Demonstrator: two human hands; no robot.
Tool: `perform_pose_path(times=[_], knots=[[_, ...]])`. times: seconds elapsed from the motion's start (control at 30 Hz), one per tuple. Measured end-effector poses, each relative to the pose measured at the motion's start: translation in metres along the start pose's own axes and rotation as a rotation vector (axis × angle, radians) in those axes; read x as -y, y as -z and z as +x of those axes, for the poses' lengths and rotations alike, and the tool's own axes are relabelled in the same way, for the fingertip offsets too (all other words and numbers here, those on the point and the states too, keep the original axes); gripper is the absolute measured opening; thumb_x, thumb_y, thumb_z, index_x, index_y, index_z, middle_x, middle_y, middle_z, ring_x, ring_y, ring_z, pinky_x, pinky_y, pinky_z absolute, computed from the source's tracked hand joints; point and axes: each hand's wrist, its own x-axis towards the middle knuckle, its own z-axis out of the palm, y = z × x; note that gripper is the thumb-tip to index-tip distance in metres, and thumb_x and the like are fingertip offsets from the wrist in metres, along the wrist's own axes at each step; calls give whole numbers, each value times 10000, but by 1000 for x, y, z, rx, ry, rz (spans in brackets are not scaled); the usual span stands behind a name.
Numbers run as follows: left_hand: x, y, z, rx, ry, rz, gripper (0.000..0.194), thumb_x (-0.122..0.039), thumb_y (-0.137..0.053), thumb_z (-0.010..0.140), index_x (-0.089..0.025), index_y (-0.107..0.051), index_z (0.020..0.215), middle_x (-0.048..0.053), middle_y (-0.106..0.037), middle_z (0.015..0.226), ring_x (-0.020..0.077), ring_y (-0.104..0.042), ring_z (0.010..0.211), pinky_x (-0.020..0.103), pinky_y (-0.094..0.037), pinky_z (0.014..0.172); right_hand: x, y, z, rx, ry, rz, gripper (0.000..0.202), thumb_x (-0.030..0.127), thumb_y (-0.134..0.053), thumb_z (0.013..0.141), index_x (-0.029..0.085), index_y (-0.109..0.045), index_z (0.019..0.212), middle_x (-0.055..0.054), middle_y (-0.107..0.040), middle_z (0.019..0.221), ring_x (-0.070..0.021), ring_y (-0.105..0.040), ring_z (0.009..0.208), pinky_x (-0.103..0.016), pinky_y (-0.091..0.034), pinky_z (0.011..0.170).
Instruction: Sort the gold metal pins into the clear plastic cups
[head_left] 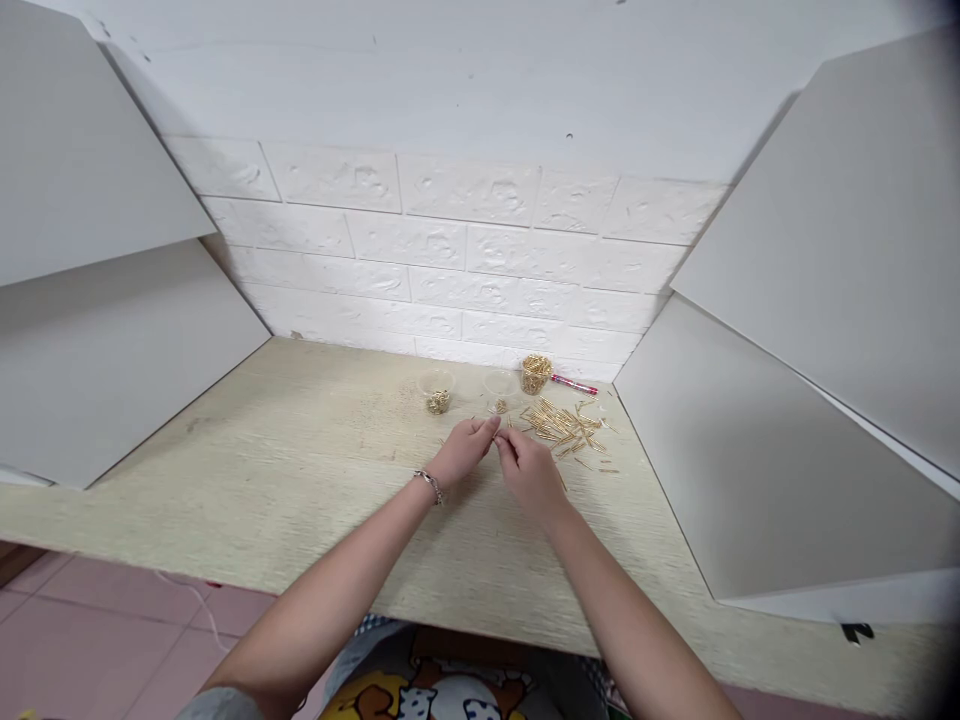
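Above the middle of the table, my left hand (460,452) and my right hand (528,470) meet at the fingertips. Both are closed in a pinch, and whatever sits between the fingers is too small to make out. To the right of my right hand lies a loose pile of thin gold metal sticks (559,424), with several strays around it. Just beyond my fingers stands a clear cup (501,383) with a few small gold pieces. A second clear cup (438,392), farther left, holds small gold-coloured parts.
At the back, a fuller cup of gold pieces (535,374) stands beside a pink-red pen-like stick (574,385). A white brick-patterned wall (435,240) closes off the rear of the pale wooden table (300,450). Grey-white panels flank both sides. A small black object (856,633) lies at front right.
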Motion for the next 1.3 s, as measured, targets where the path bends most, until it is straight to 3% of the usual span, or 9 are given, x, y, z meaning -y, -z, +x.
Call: perform_pose_path(times=[0.23,0.8,1.07,1.3], knots=[[5,-5,1,23,48,-192,538,-617,-368,761,-179,-357,450,-43,-346,406,74,-345,386,231,-275,436,3,1,0,-22,-15,21,220,275,-352,864,193,-513,739,-2,-553,628,-137,-491,574,-235,-324,563],[-4,-6,-4,71,223,-641,475,-552,-499,720,-176,-338,478,-63,-311,418,49,-274,376,217,-238,424,3,0,1,-128,-42,55,246,306,-347,858,202,-398,642,39,-425,524,-119,-405,505,-227,-273,516],[-3,-5,-3,76,213,-609,471,-554,-516,702,-175,-352,477,-57,-333,424,52,-295,386,220,-253,435,4,-2,2,-132,-16,78,129,262,-418,810,197,-492,727,16,-541,646,-120,-464,555,-229,-317,539],[1,-8,-1,70,157,-532,483,-570,-507,707,-169,-357,483,-59,-331,432,48,-281,392,221,-232,433,3,-2,0,-161,26,112,151,255,-396,814,192,-501,726,2,-547,686,-116,-464,582,-233,-348,572]])
